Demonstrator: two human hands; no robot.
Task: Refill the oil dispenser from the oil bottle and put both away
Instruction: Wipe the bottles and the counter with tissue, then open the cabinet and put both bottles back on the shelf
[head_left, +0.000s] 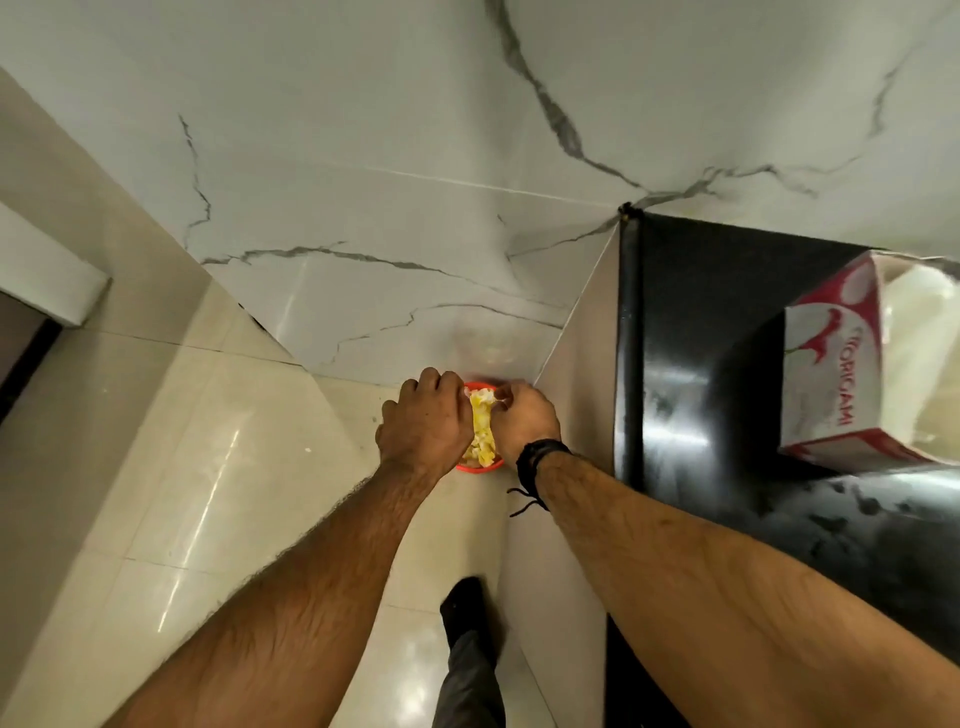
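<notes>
Both hands are held low over a small orange bin (479, 466) standing on the tiled floor (208, 467), in the corner between the marble wall (415, 208) and the side of the black desk (727, 364). A crumpled yellow plastic pouch (481, 426), probably the emptied oil pack, is pinched between them: the left hand (423, 423) has its grip curled round one side, the right hand (524, 421) its grip closed on the other.

The step in hand seems to be the discarding of the spent pouch. It is best done by the pouch being pressed well down inside the rim before release, so that oily plastic is kept off the floor and wall, and by the fingers being wiped afterwards.

Neither the oil dispenser nor any oil bottle can be seen; their whereabouts cannot be told. The bin's body is mostly covered by the hands. A red-and-white tissue box (857, 364) on the desk is cut off at the right edge, its printing only partly legible.
</notes>
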